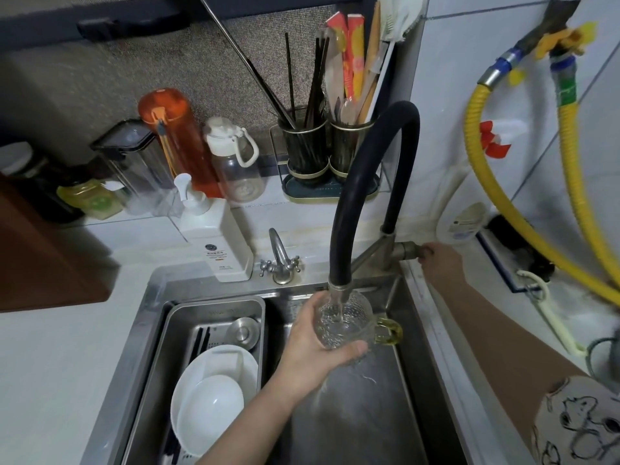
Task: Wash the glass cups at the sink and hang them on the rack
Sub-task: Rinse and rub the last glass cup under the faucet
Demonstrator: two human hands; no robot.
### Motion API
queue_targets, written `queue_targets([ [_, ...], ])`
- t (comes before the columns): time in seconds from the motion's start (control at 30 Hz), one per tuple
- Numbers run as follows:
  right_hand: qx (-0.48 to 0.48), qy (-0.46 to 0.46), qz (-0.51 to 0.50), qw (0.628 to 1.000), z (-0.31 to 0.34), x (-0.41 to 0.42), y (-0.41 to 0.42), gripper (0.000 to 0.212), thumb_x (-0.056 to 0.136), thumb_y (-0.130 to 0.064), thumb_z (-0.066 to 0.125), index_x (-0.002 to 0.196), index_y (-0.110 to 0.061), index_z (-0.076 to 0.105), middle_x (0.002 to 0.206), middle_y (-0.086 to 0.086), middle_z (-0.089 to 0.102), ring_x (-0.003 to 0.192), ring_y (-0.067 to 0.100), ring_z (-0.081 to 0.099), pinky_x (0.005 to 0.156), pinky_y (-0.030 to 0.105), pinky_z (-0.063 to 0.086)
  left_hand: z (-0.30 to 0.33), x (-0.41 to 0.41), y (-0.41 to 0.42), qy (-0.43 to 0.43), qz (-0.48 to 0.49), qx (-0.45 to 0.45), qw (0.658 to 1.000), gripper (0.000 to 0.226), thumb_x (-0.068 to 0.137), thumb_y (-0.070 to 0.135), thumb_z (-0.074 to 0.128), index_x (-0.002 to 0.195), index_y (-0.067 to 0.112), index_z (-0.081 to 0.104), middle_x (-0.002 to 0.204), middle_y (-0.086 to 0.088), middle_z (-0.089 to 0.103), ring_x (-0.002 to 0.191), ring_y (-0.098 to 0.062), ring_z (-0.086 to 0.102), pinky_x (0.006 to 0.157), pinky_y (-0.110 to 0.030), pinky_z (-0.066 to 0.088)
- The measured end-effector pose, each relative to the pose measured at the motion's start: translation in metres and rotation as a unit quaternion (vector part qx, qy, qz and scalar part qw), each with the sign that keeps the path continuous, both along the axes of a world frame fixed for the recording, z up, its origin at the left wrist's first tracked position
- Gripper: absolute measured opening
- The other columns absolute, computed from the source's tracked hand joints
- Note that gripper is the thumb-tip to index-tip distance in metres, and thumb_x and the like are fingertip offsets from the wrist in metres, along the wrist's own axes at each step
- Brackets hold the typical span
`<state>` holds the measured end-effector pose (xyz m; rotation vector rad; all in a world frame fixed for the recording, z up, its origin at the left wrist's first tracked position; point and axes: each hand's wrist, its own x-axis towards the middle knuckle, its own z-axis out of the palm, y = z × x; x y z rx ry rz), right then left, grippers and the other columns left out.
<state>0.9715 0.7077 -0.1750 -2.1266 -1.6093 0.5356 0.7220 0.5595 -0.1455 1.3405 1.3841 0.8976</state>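
**First cup under the tap, rack not in sight**

Head view: the left hand (315,344) curled round a glass cup (345,322) held directly beneath the black faucet (369,182), water running into it. The right hand (436,260) gripped the tap handle (411,251) behind the faucet. Rinsing seemed underway; hanging remained, and no rack showed.

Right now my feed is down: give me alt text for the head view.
The left hand holds a glass cup with a yellow handle under the black faucet's running water, over the sink. The right hand grips the tap handle. White bowls sit in a steel tray to the left.
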Motion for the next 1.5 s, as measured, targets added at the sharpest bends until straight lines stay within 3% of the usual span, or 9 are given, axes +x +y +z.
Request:
queue_targets([
  [0.2,-0.005,0.057,-0.013,0.998,0.000,-0.001,-0.003,0.018,0.094,-0.002,0.045,0.096,0.005,0.061,0.106,0.026,0.064,0.103,0.039,0.058,0.080,0.034,0.039,0.000,0.001,-0.002,0.006,-0.001,0.000,1.000,0.097,0.051,0.048,0.086,0.135,0.031,0.040,0.130,0.017,0.053,0.121,0.008,0.047,0.103,-0.011,0.034],
  [0.37,-0.001,0.256,-0.055,0.965,0.015,-0.024,-0.044,0.023,0.095,-0.018,0.054,0.113,-0.004,0.050,0.106,0.009,0.055,0.102,0.022,0.053,0.089,0.035,0.040,0.000,-0.007,0.000,0.000,0.017,-0.015,1.000,0.095,0.048,0.051,0.086,0.131,0.035,0.041,0.132,0.012,0.053,0.121,0.004,0.050,0.107,-0.023,0.038],
  [0.57,-0.070,0.403,0.148,0.900,0.039,-0.071,-0.131,0.021,0.093,-0.028,0.057,0.113,-0.032,0.064,0.113,-0.013,0.068,0.107,0.004,0.063,0.096,0.027,0.049,0.001,-0.023,0.005,0.053,0.012,-0.003,0.999,0.101,0.049,0.062,0.081,0.135,0.031,0.040,0.135,0.007,0.041,0.127,-0.005,0.044,0.112,-0.028,0.035],
  [0.77,-0.049,0.405,0.112,0.906,0.033,-0.080,-0.171,0.019,0.090,-0.021,0.061,0.107,-0.029,0.060,0.109,-0.002,0.065,0.100,0.011,0.065,0.091,0.029,0.053,0.001,-0.017,-0.004,0.015,-0.015,-0.018,1.000,0.094,0.054,0.039,0.089,0.133,0.026,0.041,0.131,0.013,0.049,0.121,0.004,0.049,0.102,-0.012,0.038],
  [1.0,0.012,0.405,0.027,0.914,0.051,-0.104,-0.167,0.010,0.087,-0.022,0.065,0.096,-0.023,0.062,0.092,0.006,0.066,0.080,0.018,0.065,0.062,0.015,0.051,0.013,-0.023,-0.001,0.017,-0.028,-0.007,0.999,0.080,0.063,0.048,0.082,0.129,0.052,0.037,0.127,0.026,0.049,0.120,0.010,0.045,0.107,-0.020,0.036],
  [1.1,0.029,0.424,-0.020,0.905,0.055,-0.092,-0.182,0.020,0.083,-0.028,0.069,0.098,-0.015,0.064,0.085,0.009,0.067,0.068,0.017,0.064,0.053,0.016,0.049,0.020,-0.005,-0.011,-0.012,-0.062,-0.001,0.998,0.063,0.077,0.004,0.077,0.113,0.043,0.042,0.096,0.044,0.061,0.093,0.022,0.056,0.081,-0.003,0.043],
  [1.17,0.008,0.411,-0.015,0.912,0.047,-0.096,-0.195,0.034,0.078,-0.040,0.073,0.094,-0.012,0.063,0.083,0.000,0.067,0.072,0.011,0.065,0.056,0.010,0.046,0.012,-0.011,-0.020,-0.019,-0.056,-0.012,0.998,0.061,0.074,0.002,0.078,0.110,0.040,0.046,0.100,0.032,0.066,0.091,0.017,0.060,0.078,-0.007,0.047],
  [1.27,-0.012,0.389,0.003,0.921,0.039,-0.111,-0.196,0.016,0.086,-0.022,0.068,0.097,-0.014,0.060,0.089,-0.001,0.067,0.083,0.016,0.065,0.061,0.011,0.047,0.004,-0.030,-0.020,-0.037,0.002,-0.038,0.999,0.067,0.067,0.020,0.084,0.123,0.031,0.048,0.125,0.003,0.061,0.109,-0.002,0.060,0.089,-0.017,0.049],
  [1.5,0.015,0.384,-0.040,0.922,0.057,-0.110,-0.211,0.014,0.086,-0.020,0.066,0.094,-0.011,0.058,0.090,0.007,0.067,0.078,0.017,0.064,0.061,0.013,0.049,0.015,-0.022,-0.026,-0.060,-0.054,-0.018,0.997,0.057,0.076,0.005,0.077,0.124,0.021,0.051,0.114,0.008,0.063,0.094,0.008,0.063,0.077,-0.012,0.050],
])
